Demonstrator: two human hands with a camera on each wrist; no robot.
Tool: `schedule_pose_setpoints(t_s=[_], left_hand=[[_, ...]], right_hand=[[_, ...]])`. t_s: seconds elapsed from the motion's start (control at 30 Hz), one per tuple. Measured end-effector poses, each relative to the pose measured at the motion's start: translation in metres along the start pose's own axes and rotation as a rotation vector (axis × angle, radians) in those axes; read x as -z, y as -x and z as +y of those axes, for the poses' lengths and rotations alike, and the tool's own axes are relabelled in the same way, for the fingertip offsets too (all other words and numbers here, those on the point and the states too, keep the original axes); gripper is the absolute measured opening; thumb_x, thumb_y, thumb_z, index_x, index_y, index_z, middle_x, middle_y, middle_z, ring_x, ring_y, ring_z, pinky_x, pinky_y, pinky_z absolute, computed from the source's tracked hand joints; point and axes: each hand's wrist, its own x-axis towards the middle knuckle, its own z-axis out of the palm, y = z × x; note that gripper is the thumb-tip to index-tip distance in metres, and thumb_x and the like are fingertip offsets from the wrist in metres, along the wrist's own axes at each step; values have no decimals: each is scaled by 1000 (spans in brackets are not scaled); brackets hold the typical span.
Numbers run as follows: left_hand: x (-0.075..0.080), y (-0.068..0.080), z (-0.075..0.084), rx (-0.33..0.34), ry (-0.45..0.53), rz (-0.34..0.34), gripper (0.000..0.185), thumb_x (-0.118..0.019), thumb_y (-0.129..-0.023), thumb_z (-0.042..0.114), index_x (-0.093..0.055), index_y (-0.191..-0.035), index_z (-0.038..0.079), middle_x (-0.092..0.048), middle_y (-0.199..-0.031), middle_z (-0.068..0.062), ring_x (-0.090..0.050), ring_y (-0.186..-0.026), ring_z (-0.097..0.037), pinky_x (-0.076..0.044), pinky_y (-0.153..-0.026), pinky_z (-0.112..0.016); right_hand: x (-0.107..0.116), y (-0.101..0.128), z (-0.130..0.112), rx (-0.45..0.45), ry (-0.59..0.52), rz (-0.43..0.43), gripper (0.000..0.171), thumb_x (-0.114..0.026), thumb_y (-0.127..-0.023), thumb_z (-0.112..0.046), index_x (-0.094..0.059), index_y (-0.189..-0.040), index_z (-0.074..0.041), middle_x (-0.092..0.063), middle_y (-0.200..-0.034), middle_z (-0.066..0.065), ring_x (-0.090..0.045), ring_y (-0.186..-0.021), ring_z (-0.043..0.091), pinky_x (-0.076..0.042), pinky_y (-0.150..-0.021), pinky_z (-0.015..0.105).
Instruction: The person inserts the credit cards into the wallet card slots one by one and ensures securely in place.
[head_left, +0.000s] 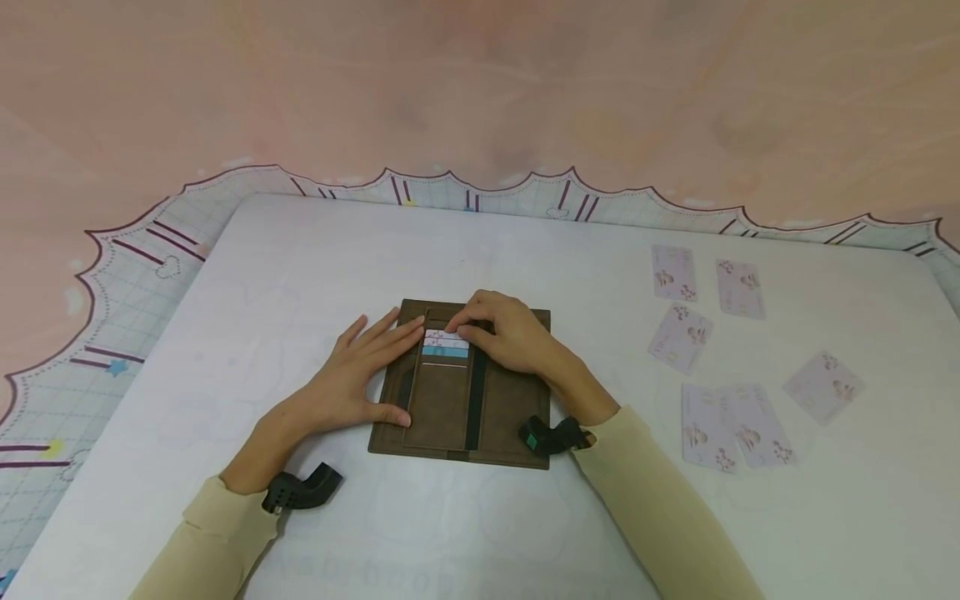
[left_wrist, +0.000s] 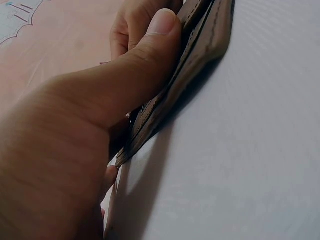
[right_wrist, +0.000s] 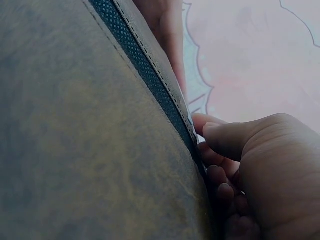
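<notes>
Worktop (head_left: 525,533): white, smooth, slightly glossy sheet with rounded far corners, covering most of the head view. Beneath it, a mat (head_left: 112,275) with a pale grid print, dark scalloped border, short maroon bars and small star and cloud marks; it shows along the far and left edges. Beyond the mat, a peach-pink surface (head_left: 480,83) with faint mottling fills the upper part of the view.

Brown wallet (head_left: 465,400): lies opened flat near the centre of the worktop, inner side up, card slots and a dark vertical strip visible. Left wrist view shows its stitched edge resting on the white sheet.

Left hand (head_left: 352,375): fingers straight and spread, lying flat across the wallet's left panel, thumb along the left edge.

Right hand (head_left: 510,333): fingers curled at the top of the wallet, pinching a card (head_left: 447,340) that sits partly in an upper slot; a white-patterned part and a blue band of stacked cards show there.

Loose cards (head_left: 723,350): six pale patterned cards lie face up on the worktop to the right of the wallet, well apart from it, two of the near ones overlapping.

Both arms wear cream sleeves (head_left: 660,500); a black wrist mount (head_left: 300,492) sits at each cuff.
</notes>
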Motion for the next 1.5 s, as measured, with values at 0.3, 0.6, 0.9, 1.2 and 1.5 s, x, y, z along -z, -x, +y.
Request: schedule_pose_setpoints(t_s=[0.3, 0.6, 0.9, 1.2, 1.5], left_hand=[[1, -1, -1, -5, 0, 9, 106, -82, -67, 48, -30, -150, 7, -29, -154, -9, -11, -144, -33, -1, -112, -56], [3, 0, -2, -12, 3, 10, 105, -80, -68, 52, -30, -151, 12, -29, -155, -8, -11, -144, -33, -1, -111, -58], [4, 1, -2, -12, -9, -5, 101, -78, -69, 56, -32, -151, 17, -27, -156, -7, -9, -144, -33, -1, -111, -58], [2, 2, -1, -19, 4, 6, 100, -77, -70, 55, -33, -150, 16, -28, -155, -9, -11, -144, -34, -2, -110, -59], [1, 1, 2, 3, -15, -5, 99, -79, -69, 52, -35, -150, 14, -29, -154, -9, -11, -144, -33, -2, -110, -60]], right_hand=[[2, -2, -1, 39, 21, -14, 14, -61, -94, -14, -73, -101, -14, -62, -98, -2, -55, -92, 13, -45, -82, 31], [3, -4, -4, 82, 107, -55, 12, -61, -94, -13, -72, -100, -14, -61, -100, 1, -53, -92, 16, -45, -81, 32], [3, -5, -8, 105, 169, -61, 12, -61, -94, -14, -72, -100, -14, -60, -99, 1, -53, -90, 17, -45, -79, 32], [12, -2, -24, 44, 309, -126, 18, -60, -95, -17, -73, -108, -15, -59, -98, -1, -53, -84, 13, -47, -74, 26], [56, 10, -24, -20, 160, 3, 23, -57, -97, -16, -70, -116, -12, -64, -97, -1, -56, -83, 12, -49, -71, 30]])
